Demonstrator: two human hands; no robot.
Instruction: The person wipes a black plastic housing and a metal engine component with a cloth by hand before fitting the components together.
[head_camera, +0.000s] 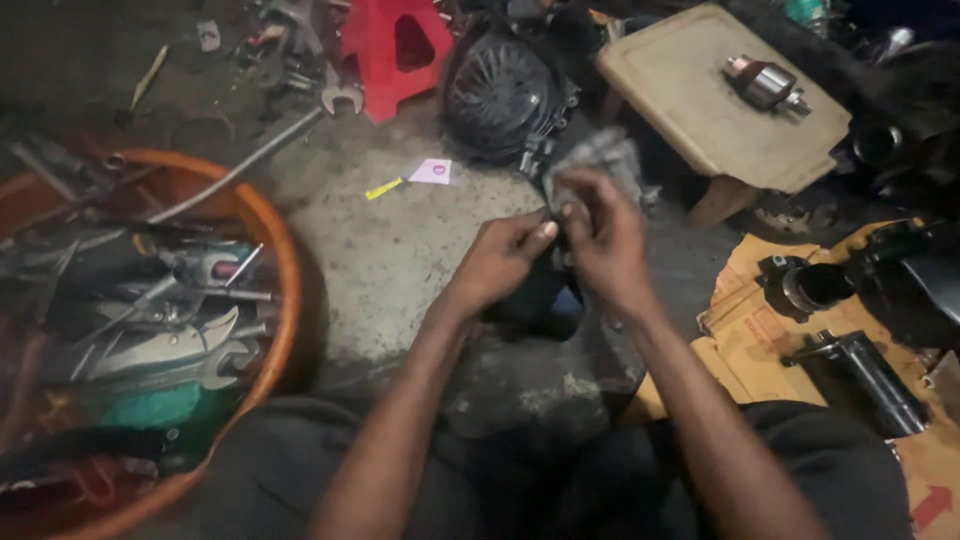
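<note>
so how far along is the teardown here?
Done: dark cylindrical parts lie loose on the cardboard, another on the beige board. In hand: left hand and right hand pinch a small dark part, details unclear. Left: the black finned housing sits untouched.

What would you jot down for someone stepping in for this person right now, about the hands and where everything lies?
Left hand: fingers closed on a small dark part, held above the concrete floor.
Right hand: pinches the same part from the other side; the blurred grey metal piece sits just beyond its fingers.
Around: orange basin of wrenches and tools on the left; black finned motor housing ahead; cylindrical motor part on the beige board; black cylinders on cardboard to the right.
Done and left: the part is too dark and blurred to tell how far the work has got.
</note>
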